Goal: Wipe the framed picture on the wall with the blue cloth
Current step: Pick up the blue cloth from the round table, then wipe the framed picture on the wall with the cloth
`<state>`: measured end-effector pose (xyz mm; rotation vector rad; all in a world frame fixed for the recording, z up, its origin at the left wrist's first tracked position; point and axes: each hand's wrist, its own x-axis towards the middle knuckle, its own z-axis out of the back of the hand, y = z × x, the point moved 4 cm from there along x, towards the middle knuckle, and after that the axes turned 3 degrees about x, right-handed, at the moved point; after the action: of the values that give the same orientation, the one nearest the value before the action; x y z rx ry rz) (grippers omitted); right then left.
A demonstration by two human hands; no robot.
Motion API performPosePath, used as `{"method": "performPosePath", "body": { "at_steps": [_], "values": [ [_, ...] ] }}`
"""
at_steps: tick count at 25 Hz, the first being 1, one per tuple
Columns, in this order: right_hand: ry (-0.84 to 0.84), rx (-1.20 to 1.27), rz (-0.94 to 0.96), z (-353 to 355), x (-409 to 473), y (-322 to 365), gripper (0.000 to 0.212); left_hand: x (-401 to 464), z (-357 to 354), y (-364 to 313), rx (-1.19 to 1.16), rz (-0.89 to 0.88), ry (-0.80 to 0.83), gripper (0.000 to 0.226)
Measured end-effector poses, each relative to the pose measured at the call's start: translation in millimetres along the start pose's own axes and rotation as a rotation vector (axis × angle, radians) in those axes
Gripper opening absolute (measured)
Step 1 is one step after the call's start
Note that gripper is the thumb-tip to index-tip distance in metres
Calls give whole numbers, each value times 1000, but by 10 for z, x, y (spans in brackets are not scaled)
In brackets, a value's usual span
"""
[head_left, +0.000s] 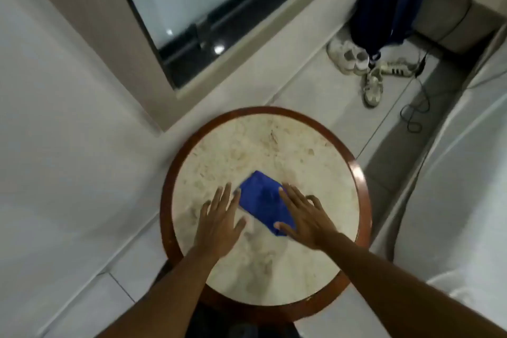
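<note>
A folded blue cloth (262, 200) lies flat on a round marble-topped table (274, 145) with a brown wooden rim. My left hand (218, 218) rests palm down with fingers spread, its fingertips at the cloth's left edge. My right hand (304, 214) lies flat with fingers apart on the cloth's right side, thumb at its near corner. Neither hand grips the cloth. No framed picture is in view.
A dark-framed window (192, 16) stands beyond the table. On the tiled floor at the back right sit a dark blue backpack (389, 5), several sneakers (365, 68) and a black cable (417, 107). White fabric (466, 173) hangs along the right side.
</note>
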<state>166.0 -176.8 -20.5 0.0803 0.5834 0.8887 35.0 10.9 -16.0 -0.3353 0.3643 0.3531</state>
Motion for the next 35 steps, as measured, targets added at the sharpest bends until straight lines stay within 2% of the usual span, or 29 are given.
{"method": "performPosePath", "body": {
  "at_steps": [1,4,7,9,15,18,21,25,30,33,35],
  "values": [
    [-3,-12,38,-174,234,-72,88,281,-179,23,53,-5,-7,70],
    [-176,-120,122,-421,751,-105,87,793,-489,33,136,-36,-151,66],
    [-330,-149,126,-747,831,-76,76,858,-822,-7,281,-82,-204,66],
    [-418,-144,141,-710,845,-42,64,889,-783,-20,335,-77,-270,66],
    [-494,-40,164,-159,595,322,44,545,-195,-76,218,-54,-206,70],
    [-562,3,249,560,113,827,45,-25,611,-150,191,-69,-317,66],
    [-688,34,372,1512,-361,1409,48,-642,1705,-221,233,-101,-448,66],
    [-855,213,562,2890,-850,2377,71,-1541,3394,-182,325,-82,-699,65],
    [-1104,455,892,4394,-1162,3885,66,-2799,5315,169,530,10,-1060,71],
    [-1155,616,981,5066,-1380,4838,51,-3619,6259,467,589,111,-1277,83],
    [-1187,706,1049,5456,-1538,5405,55,-4095,6789,696,649,224,-1370,89]
  ]
}}
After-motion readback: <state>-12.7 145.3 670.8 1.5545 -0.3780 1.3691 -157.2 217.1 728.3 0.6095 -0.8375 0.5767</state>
